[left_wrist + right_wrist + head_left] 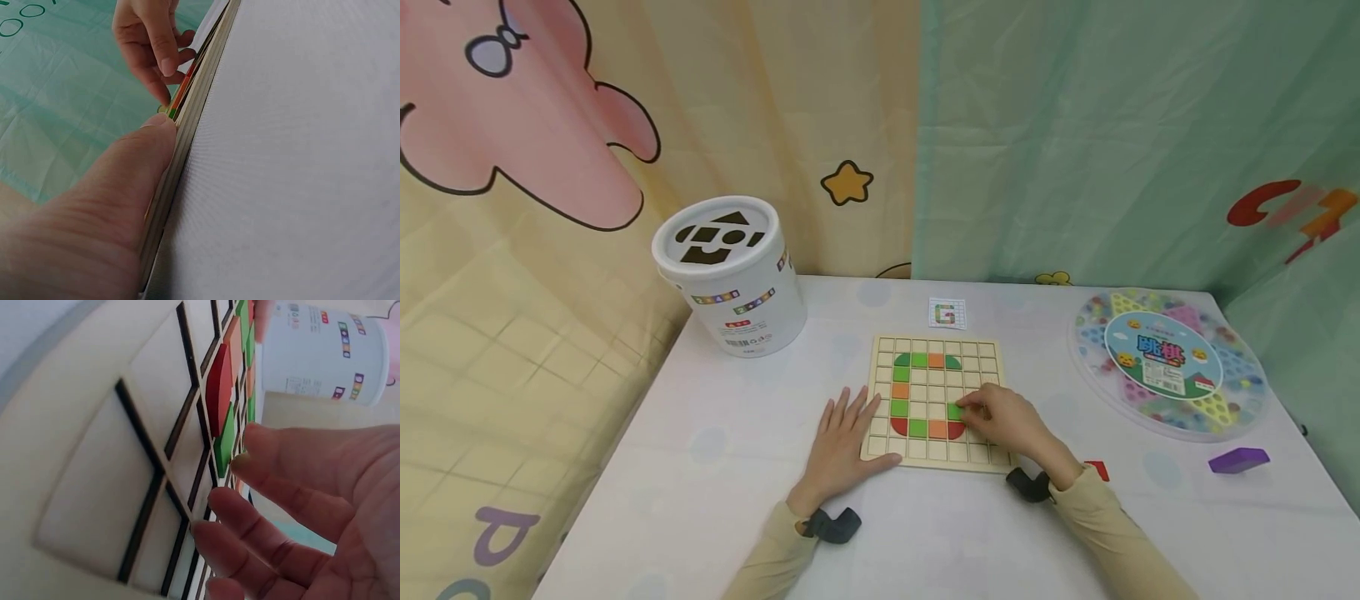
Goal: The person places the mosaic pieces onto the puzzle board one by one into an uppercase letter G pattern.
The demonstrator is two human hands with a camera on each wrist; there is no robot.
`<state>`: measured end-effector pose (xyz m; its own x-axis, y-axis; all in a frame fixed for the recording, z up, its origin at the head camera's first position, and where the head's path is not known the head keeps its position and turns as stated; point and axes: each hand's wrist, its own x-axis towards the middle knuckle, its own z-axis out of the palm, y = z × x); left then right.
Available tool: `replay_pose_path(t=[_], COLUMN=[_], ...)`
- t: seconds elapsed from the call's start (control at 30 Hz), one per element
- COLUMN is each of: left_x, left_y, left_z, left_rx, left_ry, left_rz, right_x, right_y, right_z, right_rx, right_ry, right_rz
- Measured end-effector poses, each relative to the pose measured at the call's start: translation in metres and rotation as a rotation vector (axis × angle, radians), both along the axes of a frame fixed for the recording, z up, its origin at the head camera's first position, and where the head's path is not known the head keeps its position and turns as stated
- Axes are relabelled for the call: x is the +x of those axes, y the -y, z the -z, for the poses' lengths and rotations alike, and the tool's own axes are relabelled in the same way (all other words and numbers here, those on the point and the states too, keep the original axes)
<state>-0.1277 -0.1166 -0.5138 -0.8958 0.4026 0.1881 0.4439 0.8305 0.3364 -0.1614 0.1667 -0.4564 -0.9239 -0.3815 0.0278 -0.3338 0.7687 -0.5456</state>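
A square wooden grid board [927, 390] lies on the table, carrying green, orange and red tiles set out in a G-like outline. My left hand [842, 446] rests with fingers spread over the board's lower left corner, its thumb [140, 153] along the near edge. On the right side of the outline, my right hand [1003, 421] touches a green tile [225, 442] with thumb and index fingertips at its edge. The tile lies in a cell above a rounded red tile [217, 390]. The other right-hand fingers are loosely bent over bare cells.
A small card [947, 313] with a coloured G pattern lies behind the board. At the back left stands a white bucket [752, 308] with shaped holes in its lid. To the right are a round Chinese checkers set [1165, 354], a purple block [1238, 460] and a red piece [1099, 470].
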Motion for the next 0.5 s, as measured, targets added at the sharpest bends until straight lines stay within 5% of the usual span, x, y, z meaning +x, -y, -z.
replay_pose_path(t=[0.3,0.5], left_x=[0.000,-0.001], left_y=[-0.001,0.000], left_z=[0.000,0.001], left_rx=[-0.018,-0.030], left_ry=[0.016,0.008], left_rz=[-0.008,-0.009], right_x=[0.018,0.030], right_y=[-0.036,-0.068], right_z=[-0.015,-0.026], right_rx=[-0.036,0.004], right_ry=[-0.054,0.011], right_rz=[0.022,0.087])
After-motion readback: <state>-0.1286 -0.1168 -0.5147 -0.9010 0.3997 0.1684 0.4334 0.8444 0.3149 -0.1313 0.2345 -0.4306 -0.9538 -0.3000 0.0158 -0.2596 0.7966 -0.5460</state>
